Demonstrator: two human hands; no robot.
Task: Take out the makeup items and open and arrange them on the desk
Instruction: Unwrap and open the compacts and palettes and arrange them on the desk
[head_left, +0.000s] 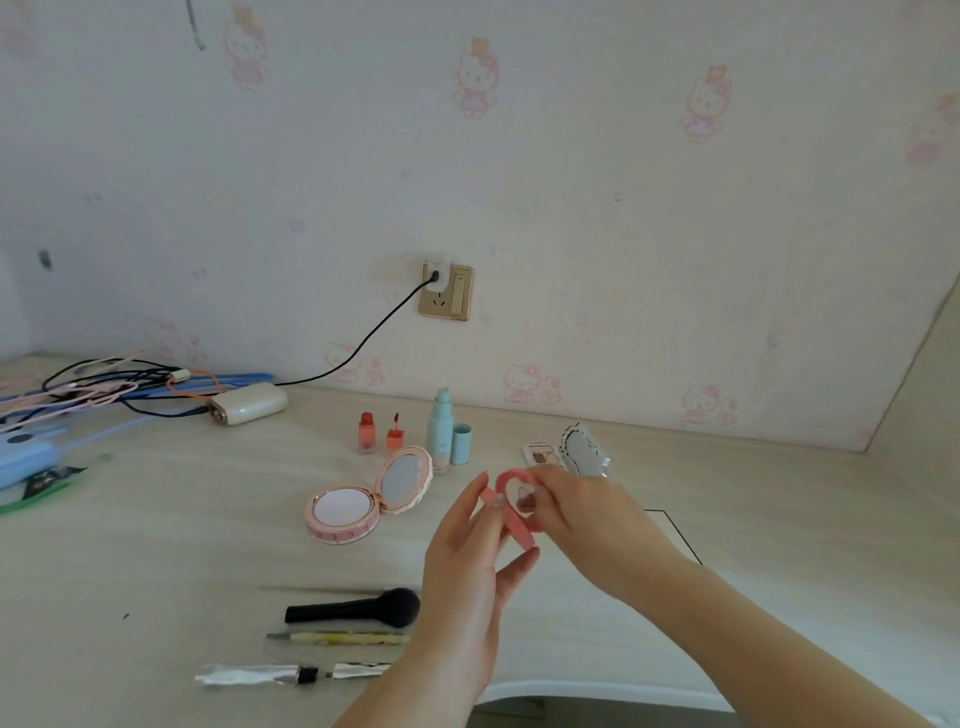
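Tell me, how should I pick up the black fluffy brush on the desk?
Grip the black brush by its thin handle, the left end, coming straight down from above. It lies flat with its soft round head pointing right toward the left hand, and the handle is bare and firm. The yellow pencil lies close beside it, so pinch the handle narrowly.

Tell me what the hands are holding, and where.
A small pink compact: left hand grips its base, right hand pinches the lifted lid's rim.

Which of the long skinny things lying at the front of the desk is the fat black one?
The black makeup brush, with its fluffy rounded head. It lies farthest back of the three; the yellow patterned pencil is in the middle and the shiny silver mascara is nearest the desk edge.
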